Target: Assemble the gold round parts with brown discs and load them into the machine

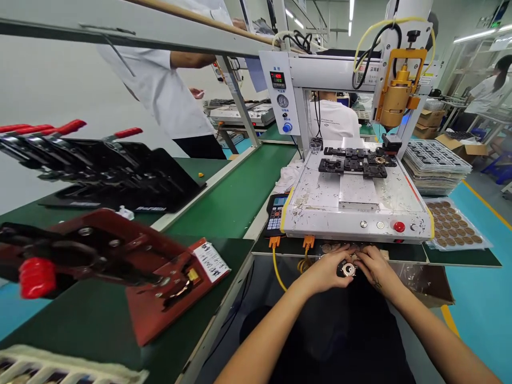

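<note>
black round part (348, 269) pinched between left hand (330, 269) and right hand (374, 266), both hands touching.

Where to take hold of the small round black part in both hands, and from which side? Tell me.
Take the small round black part by its outer rim, a grip from each side: the left hand from the left, the right hand from the right. It is flat and disc-like, lying face up with a pale centre, so pinching the edge probably keeps fingers off that centre.
</note>
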`<state>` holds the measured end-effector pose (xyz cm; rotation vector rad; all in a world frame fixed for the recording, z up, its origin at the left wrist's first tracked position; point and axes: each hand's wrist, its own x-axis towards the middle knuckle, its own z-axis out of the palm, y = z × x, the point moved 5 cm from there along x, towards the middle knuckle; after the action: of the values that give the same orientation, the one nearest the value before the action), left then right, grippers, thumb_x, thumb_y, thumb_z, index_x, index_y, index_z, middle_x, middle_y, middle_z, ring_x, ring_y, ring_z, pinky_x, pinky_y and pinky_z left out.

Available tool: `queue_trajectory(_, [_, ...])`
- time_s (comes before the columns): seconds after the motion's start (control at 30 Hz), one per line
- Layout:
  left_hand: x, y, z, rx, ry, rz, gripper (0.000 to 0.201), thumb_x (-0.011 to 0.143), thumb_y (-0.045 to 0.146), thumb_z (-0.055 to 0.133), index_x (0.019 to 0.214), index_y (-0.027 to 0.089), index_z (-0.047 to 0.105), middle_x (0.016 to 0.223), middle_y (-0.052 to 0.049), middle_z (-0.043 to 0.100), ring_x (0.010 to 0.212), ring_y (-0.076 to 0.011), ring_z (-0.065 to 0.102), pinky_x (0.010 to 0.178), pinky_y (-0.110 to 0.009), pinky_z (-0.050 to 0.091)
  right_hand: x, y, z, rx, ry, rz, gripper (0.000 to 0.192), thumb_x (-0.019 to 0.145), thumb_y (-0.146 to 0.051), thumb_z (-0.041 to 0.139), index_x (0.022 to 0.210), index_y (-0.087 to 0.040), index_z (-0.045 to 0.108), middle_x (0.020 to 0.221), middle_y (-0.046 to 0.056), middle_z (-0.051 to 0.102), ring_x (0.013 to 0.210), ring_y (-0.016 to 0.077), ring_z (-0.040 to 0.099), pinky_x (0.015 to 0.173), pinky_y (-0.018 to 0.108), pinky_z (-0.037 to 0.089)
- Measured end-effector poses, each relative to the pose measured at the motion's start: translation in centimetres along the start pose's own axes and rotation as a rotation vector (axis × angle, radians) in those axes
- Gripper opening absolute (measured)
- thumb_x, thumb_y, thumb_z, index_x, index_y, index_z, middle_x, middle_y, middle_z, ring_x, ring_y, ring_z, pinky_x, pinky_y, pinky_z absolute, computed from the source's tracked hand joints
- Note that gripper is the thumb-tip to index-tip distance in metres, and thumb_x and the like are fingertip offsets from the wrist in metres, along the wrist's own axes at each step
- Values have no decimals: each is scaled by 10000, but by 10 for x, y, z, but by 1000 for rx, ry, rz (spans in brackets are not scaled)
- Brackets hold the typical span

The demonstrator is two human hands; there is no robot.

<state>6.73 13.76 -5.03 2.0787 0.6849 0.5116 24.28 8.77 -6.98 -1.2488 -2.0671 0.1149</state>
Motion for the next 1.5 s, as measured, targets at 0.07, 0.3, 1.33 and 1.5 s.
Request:
queue_trajectory(0.07, [0, 3, -1, 10, -17, -22, 305, 751, 167, 824, 1032, 224, 721, 1555, -111, 624, 1551, -328, 447, 1308, -468, 280, -4, 4, 4, 10, 18, -21, 226, 1072, -180, 562, 1229, -216, 720, 1082, 130, 716, 983, 294, 649, 872, 467, 597])
queue_trajectory(0.3, [2, 6, -7, 20, -81, -60, 287, 761, 176, 818, 1026, 232, 723, 1557, -112, 623, 1549, -337, 453, 1277, -467, 325, -39, 1, 16, 128, 106, -107, 258, 1068, -192, 539, 1097, -236, 792, 916, 106, 770, 775, 239, 679, 723, 411, 603])
queue_trajectory(1.33, [-88, 70, 13, -1265, 475, -418, 559, 865, 437, 881, 1312, 141, 725, 1256, -177, 795, 1138, -352, 783, 1084, -510, 588, -11, -63, -51, 1027, -30, 820, 390, 915, -558, 806, 886, -196, 664, 616, -14, 664, 524, 142, 603, 562, 283, 494])
queue_trajectory(1.5, [-95, 73, 19, -1248, 478, -354, 536, 914, 436, 834, 1366, 172, 716, 1317, -172, 775, 1219, -370, 747, 1139, -562, 550, -18, -71, -49, 1212, -122, 887, 394, 913, -540, 814, 845, -209, 612, 632, -21, 629, 528, 135, 561, 530, 273, 462])
